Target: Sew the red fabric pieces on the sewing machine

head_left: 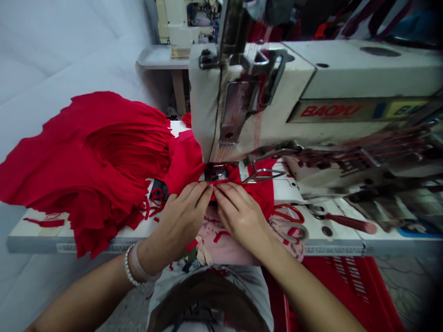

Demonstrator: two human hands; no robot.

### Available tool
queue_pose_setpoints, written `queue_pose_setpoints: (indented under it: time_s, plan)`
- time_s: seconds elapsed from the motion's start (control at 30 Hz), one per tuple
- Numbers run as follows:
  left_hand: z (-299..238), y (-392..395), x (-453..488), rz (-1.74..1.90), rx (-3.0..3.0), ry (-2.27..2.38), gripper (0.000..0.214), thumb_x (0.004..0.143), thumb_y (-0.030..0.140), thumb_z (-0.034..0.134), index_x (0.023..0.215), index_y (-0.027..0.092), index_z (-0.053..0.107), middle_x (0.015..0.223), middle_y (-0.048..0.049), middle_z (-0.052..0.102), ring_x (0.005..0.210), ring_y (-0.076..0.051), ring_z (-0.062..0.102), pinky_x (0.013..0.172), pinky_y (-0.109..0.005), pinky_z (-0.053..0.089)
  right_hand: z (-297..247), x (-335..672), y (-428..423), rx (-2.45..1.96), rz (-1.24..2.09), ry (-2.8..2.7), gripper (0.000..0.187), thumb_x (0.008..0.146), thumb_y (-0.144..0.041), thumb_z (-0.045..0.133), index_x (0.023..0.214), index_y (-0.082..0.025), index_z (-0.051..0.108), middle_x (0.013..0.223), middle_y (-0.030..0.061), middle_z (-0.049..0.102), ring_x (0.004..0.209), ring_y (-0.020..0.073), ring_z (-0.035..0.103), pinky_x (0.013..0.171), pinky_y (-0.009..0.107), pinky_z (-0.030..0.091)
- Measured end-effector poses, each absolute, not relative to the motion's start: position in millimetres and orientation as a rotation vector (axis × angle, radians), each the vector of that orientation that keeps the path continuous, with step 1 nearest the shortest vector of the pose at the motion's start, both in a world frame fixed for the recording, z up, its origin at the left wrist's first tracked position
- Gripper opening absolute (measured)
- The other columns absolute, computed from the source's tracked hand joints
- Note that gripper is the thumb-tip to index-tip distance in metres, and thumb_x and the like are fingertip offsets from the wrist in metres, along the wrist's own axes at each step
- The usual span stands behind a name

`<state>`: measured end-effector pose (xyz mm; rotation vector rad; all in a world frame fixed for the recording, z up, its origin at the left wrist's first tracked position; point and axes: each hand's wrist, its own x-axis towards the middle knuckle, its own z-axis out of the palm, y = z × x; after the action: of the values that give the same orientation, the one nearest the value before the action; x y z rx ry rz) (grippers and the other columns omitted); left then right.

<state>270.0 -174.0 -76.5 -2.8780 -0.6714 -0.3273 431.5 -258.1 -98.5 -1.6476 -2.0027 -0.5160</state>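
My left hand (183, 214) and my right hand (240, 214) lie side by side just in front of the presser foot (214, 173) of a white sewing machine (311, 92). Their fingertips meet and press down on a piece of red cloth (185, 159) that runs under the needle and off to the left. The fingers are held together and pinch the cloth's edge. A bead bracelet sits on my left wrist (133, 265).
A big stack of red cloth pieces (93, 157) covers the left of the white table (31, 233). Red-handled scissors (287, 221) and a red-handled screwdriver (349, 223) lie right of my hands. A red plastic crate (346, 286) stands below the table. Another machine (180, 23) stands behind.
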Motion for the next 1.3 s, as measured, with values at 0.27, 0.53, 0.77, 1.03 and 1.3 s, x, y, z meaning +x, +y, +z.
queue_pose_setpoints:
  time_s: [0.27, 0.53, 0.77, 1.03, 1.3]
  plan:
    - [-77.3, -163.3, 274.9, -0.401, -2.916, -0.631, 0.036, 0.093, 0.006, 0.043, 0.127, 0.009, 0.054, 0.133, -0.0148, 0.057, 0.117, -0.026, 0.056, 0.087, -0.036, 0.055, -99.0, 436.0, -246.3, -1.68, -0.447, -1.954, 0.032, 0.093, -0.014, 0.048, 0.119, -0.004, 0.065, 0.12, 0.0147, 0.066, 0.11, 0.0265, 0.059, 0.086, 0.04, 0.057]
    - [-80.0, -153.8, 273.4, -0.602, -2.974, -0.445, 0.033, 0.092, 0.003, 0.04, 0.12, 0.007, 0.058, 0.12, -0.0146, 0.063, 0.11, -0.026, 0.061, 0.085, -0.036, 0.058, -98.2, 441.5, -244.0, -1.624, -0.235, -1.87, 0.028, 0.096, -0.015, 0.046, 0.114, -0.009, 0.066, 0.114, 0.0128, 0.068, 0.108, 0.0217, 0.061, 0.089, 0.036, 0.055]
    - [-79.7, -148.8, 278.7, -0.648, -2.946, -0.438, 0.03, 0.094, 0.007, 0.043, 0.12, 0.007, 0.057, 0.116, -0.0147, 0.064, 0.101, -0.025, 0.064, 0.081, -0.036, 0.059, -98.8, 436.5, -239.9, -1.682, -0.309, -1.871, 0.029, 0.095, -0.013, 0.047, 0.116, -0.007, 0.065, 0.111, 0.014, 0.068, 0.104, 0.0219, 0.062, 0.085, 0.034, 0.058]
    - [-88.2, -153.3, 267.7, -0.899, -2.975, -0.716, 0.018, 0.095, 0.013, 0.048, 0.113, 0.013, 0.053, 0.111, -0.0116, 0.061, 0.108, -0.021, 0.06, 0.095, -0.037, 0.053, -99.6, 438.6, -263.5, -1.586, -0.49, -1.943, 0.029, 0.09, -0.006, 0.054, 0.118, -0.006, 0.06, 0.115, 0.0177, 0.064, 0.114, 0.0257, 0.058, 0.094, 0.039, 0.055]
    - [-105.9, -153.3, 210.2, -0.877, -3.502, -2.229, 0.041, 0.078, 0.05, 0.07, 0.091, 0.012, 0.066, 0.081, -0.0061, 0.069, 0.071, -0.017, 0.063, 0.064, -0.027, 0.053, -120.3, 474.7, -349.3, -1.75, 0.343, -1.181, 0.016, 0.088, -0.036, 0.065, 0.086, -0.02, 0.064, 0.079, 0.0038, 0.067, 0.066, 0.0175, 0.063, 0.058, 0.03, 0.053]
